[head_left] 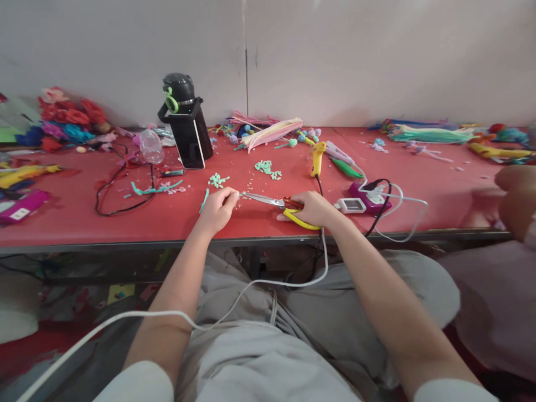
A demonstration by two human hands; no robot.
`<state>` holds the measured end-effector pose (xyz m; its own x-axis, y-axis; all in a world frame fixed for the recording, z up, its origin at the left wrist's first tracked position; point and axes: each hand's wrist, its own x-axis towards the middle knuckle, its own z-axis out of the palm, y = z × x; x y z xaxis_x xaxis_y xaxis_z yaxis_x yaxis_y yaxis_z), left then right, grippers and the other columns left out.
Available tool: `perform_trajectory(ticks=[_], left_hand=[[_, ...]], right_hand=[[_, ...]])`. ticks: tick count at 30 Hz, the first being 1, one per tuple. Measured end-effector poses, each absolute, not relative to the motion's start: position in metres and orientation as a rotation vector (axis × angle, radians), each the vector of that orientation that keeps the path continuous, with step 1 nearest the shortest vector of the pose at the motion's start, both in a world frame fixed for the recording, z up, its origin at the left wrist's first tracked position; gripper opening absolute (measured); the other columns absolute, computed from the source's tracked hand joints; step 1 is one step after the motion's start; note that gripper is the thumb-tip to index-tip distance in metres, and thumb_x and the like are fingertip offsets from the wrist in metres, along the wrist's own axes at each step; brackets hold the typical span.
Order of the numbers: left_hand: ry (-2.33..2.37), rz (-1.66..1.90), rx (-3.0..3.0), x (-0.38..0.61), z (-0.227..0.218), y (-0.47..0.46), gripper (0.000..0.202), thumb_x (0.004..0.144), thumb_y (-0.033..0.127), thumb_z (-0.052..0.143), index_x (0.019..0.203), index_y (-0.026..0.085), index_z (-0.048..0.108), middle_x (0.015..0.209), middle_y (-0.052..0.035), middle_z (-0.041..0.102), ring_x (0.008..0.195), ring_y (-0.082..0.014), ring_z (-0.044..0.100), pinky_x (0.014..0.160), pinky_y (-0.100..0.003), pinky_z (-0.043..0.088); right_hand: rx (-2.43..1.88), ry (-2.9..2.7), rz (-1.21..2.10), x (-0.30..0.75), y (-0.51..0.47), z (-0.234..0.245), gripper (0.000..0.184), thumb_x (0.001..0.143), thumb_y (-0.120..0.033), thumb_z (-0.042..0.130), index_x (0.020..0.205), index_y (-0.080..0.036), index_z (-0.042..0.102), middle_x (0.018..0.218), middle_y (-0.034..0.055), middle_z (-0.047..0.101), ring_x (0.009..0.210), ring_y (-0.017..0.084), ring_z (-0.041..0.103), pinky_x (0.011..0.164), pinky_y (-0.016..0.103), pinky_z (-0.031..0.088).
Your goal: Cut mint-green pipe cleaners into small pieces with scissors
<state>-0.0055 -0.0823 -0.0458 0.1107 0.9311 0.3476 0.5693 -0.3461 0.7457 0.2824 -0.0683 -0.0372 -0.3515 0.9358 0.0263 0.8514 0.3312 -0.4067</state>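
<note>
While the thumb and forefinger of the left hand [220, 209] were pressed together, pinching a thin green strip [204, 201], one end poked out just beyond the fingertips and the tail showed on the hand's far side. So short an end presumably kept the strip from bending away from the scissors [268, 199]. These pointed leftward, low over the red table [251, 229], with the fingers of the right hand [312, 207] curled around their handles; that level hold seemed meant to bring the tips right up to the pinch. Whether the blades touched the strip was too small to tell.

Just past the left hand lay a small pile of green pieces [218, 180], with a second pile [268, 168] farther back between the hands; both sat within easy reach, which may explain their placing. Beyond the right hand stood a yellow glue gun [317, 159], its cord [320, 186] running back toward the person, perhaps parked there to leave the scissors room. A purple power strip [379, 196] lay to its right. Farther back, a black flask [203, 125] stood on the left, and a bundle of pale fuzzy sticks [272, 134] lay near the wall [293, 56], apparently kept aside from the working spot.
</note>
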Motion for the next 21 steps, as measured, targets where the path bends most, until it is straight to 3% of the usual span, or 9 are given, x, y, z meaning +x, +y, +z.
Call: perform_trajectory(ticks=[21], left_hand=[[1.457,1.129,1.984,-0.005,-0.0462,-0.0815,0.03,0.097,0.042,0.049,0.082,0.02,0.061,0.068,-0.0001,0.059,0.066,-0.0167,0.054,0.064,-0.03,0.041]], right_hand=[[-1.584,-2.281,0.484,0.2847,-0.0696,-0.0393,0.066,0.067,-0.085,0.067,0.064,-0.023,0.048,0.062,-0.0016,0.045,0.061,0.014,0.039,0.059,0.032,0.023]])
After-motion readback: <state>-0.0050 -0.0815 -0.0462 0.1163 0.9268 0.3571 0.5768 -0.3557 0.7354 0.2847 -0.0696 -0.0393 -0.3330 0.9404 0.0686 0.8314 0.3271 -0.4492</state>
